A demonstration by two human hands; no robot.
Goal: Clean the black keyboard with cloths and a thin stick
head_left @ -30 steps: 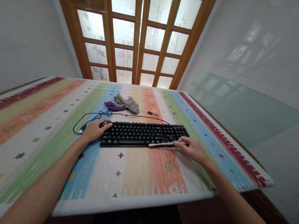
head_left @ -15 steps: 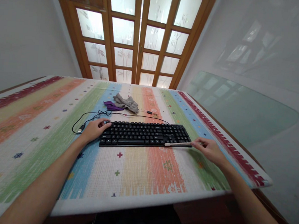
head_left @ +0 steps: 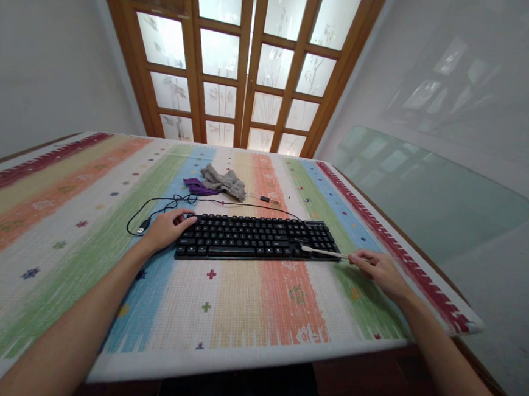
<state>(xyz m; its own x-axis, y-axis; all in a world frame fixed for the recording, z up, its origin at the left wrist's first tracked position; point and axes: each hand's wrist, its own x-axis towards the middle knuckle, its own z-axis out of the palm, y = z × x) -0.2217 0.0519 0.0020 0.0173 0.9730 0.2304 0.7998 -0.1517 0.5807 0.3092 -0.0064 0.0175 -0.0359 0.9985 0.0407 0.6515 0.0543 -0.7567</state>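
A black keyboard lies flat on the striped cloth in the middle. At its left end, my left hand is closed on the upper corner, fingers at the back edge and thumb toward the keys. My right hand, just off the keyboard's right end, pinches a slim pale stick with a whitish tip. The stick points left across the lower right keys, its tip by the arrow keys; whether the tip touches them I cannot tell. What kind of tool it is does not show clearly.
Behind the keyboard lie a grey cloth, a purple cloth and a small dark object. The keyboard's cable loops left to a USB plug. A striped tablecloth covers the table, whose near edge faces me.
My right hand has moved right and slightly down, drawing the stick with it; the tip now sits farther right and higher over the keys. My left hand and the keyboard stay put.
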